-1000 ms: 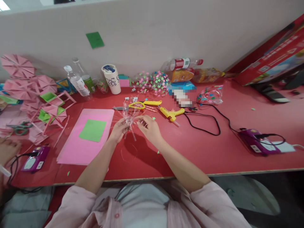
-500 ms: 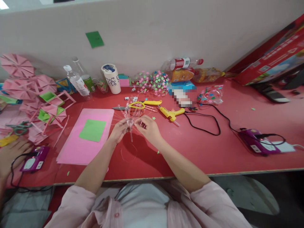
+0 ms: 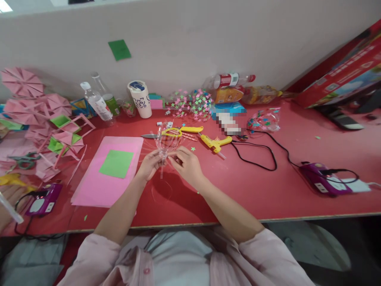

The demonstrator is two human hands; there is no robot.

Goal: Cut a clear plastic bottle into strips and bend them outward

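Note:
My left hand (image 3: 150,163) grips a clear plastic piece (image 3: 164,151) from its left side, above the red table. Thin see-through strips fan upward from its centre, and one strip hangs below. From the right, my right hand (image 3: 187,163) has thumb and forefinger pinched at the centre of this same piece. Behind the strips lie scissors (image 3: 174,132) with yellow handles and a yellow-handled cutter (image 3: 192,129). A yellow glue gun (image 3: 214,143) rests to the right of my right hand. Pink sheets (image 3: 89,186) with a green square (image 3: 116,163) on top lie left of my left hand.
Along the wall stand a white tumbler (image 3: 139,99), a clear bottle (image 3: 97,102) and star-covered clear pieces (image 3: 201,104). Purple power strips (image 3: 321,178) sit at both sides, with black cords. At far left, another person's hand (image 3: 13,194) is beside pink folded-paper shapes (image 3: 24,81).
My hands stay on the clear plastic piece, and its strips have shifted slightly. At far left, the other person's hand has moved and a yellow glue gun has come into view there.

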